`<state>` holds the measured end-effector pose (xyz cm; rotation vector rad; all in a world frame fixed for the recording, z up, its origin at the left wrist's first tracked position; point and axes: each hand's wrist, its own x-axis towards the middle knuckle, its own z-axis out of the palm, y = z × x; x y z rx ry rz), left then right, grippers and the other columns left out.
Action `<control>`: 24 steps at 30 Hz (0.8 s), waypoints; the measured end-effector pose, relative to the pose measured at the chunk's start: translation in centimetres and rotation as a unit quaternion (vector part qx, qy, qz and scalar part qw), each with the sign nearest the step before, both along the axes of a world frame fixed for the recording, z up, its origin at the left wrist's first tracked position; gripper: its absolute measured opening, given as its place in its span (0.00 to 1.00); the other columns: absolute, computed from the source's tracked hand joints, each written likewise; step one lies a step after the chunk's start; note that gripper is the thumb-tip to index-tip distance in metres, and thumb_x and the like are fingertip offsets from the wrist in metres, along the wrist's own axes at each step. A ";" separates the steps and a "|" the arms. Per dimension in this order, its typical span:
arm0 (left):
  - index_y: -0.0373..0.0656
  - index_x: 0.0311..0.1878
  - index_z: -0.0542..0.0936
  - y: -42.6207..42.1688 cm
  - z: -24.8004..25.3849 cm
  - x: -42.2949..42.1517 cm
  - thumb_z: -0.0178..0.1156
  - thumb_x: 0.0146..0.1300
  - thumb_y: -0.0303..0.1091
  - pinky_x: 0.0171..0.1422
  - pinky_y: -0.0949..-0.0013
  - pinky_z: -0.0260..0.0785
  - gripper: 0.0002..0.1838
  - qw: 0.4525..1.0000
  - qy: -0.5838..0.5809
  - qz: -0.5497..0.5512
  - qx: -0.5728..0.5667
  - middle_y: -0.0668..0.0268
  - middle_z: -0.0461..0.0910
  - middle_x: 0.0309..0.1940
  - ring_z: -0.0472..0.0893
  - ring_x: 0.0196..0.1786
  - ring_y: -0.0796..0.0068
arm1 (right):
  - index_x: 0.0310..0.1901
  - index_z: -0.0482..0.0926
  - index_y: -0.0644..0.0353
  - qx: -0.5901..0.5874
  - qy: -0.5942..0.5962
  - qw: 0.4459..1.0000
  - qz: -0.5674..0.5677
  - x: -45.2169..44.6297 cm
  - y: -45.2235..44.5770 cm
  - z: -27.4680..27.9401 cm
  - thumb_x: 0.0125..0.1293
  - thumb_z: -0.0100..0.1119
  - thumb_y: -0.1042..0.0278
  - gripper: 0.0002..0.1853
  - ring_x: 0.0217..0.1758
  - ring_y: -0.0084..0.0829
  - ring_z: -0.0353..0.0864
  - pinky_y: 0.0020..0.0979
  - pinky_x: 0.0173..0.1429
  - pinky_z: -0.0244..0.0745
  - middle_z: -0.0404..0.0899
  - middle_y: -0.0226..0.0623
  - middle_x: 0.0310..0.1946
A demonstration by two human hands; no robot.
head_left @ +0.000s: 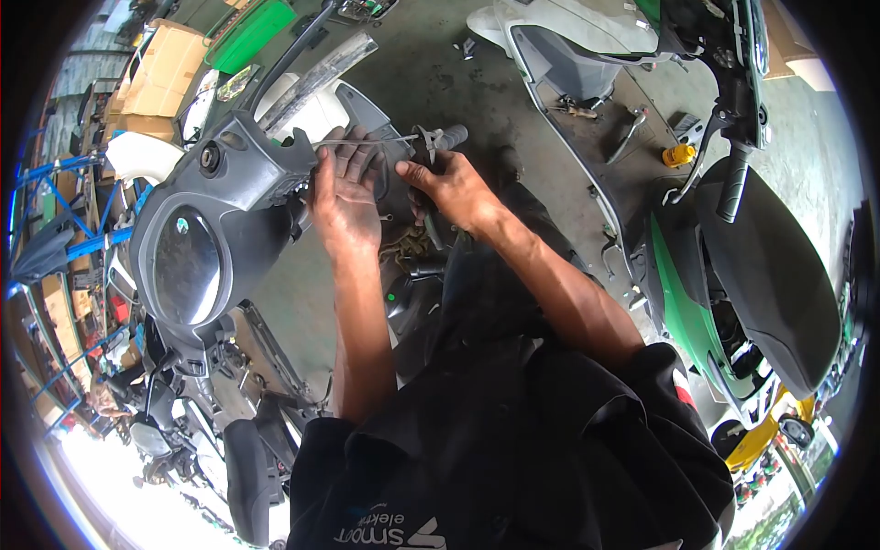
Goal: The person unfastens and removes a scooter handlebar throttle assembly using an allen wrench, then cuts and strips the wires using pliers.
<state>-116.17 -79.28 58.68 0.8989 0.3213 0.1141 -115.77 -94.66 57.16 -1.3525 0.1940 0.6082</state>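
A thin, straight, silvery rod (392, 140) lies crosswise over the loosely open left hand (346, 203) — one end near the curled right hand (461, 192), whose hold I cannot tell.

Front cowl (234, 188): moulded plastic, matt | round display (186, 266): smooth, glossy, light bouncing off it | handgrip (451, 138): dull, rubber-like from here | shirt (513, 431): black cloth, matt, creased | carton (165, 69): plain paperboard, matt | nearby seat (770, 266): matt, smooth cover | green side panel (680, 289): smooth plastic, slight gloss | floor (440, 82): concrete-looking, dull
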 end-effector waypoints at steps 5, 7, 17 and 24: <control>0.35 0.59 0.74 -0.5 -5.2 -1.4 0.56 0.68 0.37 0.57 0.65 0.71 0.21 0.996 0.072 -0.027 0.053 0.58 0.80 0.52 0.79 0.53 0.66 | 0.41 0.78 0.68 0.078 -0.016 0.997 -0.018 -0.7 0.1 1.0 0.69 0.62 0.57 0.18 0.22 0.22 0.75 0.30 0.29 0.72 0.79 0.34 0.26; 0.36 0.60 0.74 -1.3 -4.9 -1.7 0.55 0.68 0.38 0.56 0.66 0.71 0.21 0.993 0.080 -0.055 0.067 0.58 0.79 0.52 0.79 0.54 0.66 | 0.41 0.78 0.68 0.067 -0.018 0.997 -0.018 -0.9 0.1 0.8 0.69 0.62 0.58 0.17 0.23 0.21 0.75 0.30 0.29 0.72 0.79 0.35 0.27; 0.38 0.68 0.65 0.3 0.6 1.5 0.53 0.70 0.39 0.71 0.52 0.57 0.26 0.995 -0.093 -0.036 0.027 0.51 0.72 0.62 0.69 0.68 0.55 | 0.37 0.78 0.69 0.000 -0.022 1.000 -0.002 0.6 0.0 1.3 0.68 0.63 0.58 0.17 0.19 0.22 0.74 0.30 0.26 0.71 0.78 0.34 0.23; 0.34 0.57 0.74 0.5 -0.7 1.3 0.58 0.70 0.41 0.65 0.51 0.68 0.21 0.998 -0.063 0.025 -0.001 0.51 0.81 0.49 0.79 0.55 0.53 | 0.45 0.77 0.69 0.033 -0.062 0.997 0.030 1.1 -1.2 0.8 0.69 0.61 0.54 0.21 0.23 0.24 0.77 0.30 0.30 0.73 0.79 0.36 0.24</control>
